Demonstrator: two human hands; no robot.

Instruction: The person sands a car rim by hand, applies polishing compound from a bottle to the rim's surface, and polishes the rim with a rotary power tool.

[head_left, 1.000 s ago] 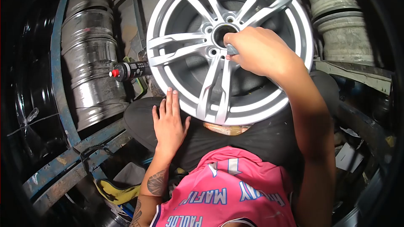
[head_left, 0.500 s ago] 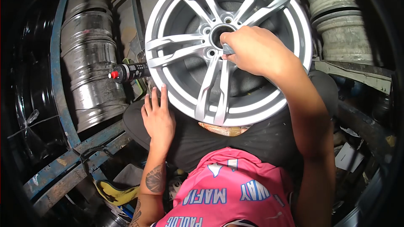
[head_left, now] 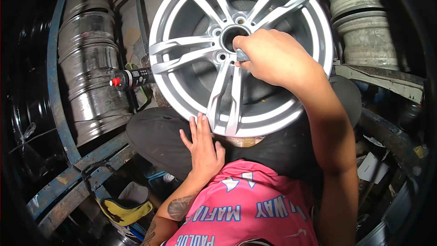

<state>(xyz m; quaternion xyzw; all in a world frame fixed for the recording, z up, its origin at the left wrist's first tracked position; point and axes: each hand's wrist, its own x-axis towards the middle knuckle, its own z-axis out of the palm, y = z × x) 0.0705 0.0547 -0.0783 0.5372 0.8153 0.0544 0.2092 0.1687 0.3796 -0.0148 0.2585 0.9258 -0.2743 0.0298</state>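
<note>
A silver alloy wheel rim [head_left: 225, 95] with paired spokes lies face up at my knees. My right hand [head_left: 277, 61] is over its hub, fingers closed in a pinch on a small grey piece [head_left: 241, 55]; most of that piece is hidden, and I cannot tell its kind. The pinch sits at the lower right edge of the dark centre bore [head_left: 232, 36], among the bolt holes. At the rim's lower left edge, my left hand [head_left: 204, 148] lies with fingers stretched and slightly spread, fingertips touching the edge. It holds nothing.
Left of the rim lies a black bottle [head_left: 136, 78] with a red cap. Stacked metal wheels [head_left: 93, 73] stand behind a blue metal frame [head_left: 55, 91]. More dull wheels [head_left: 364, 36] are stacked at right. A yellow and black item [head_left: 123, 210] sits at lower left.
My left hand has moved right along the rim's lower edge, and its fingertips now rest there. My right hand stays at the hub with the grey piece. The view has shifted slightly.
</note>
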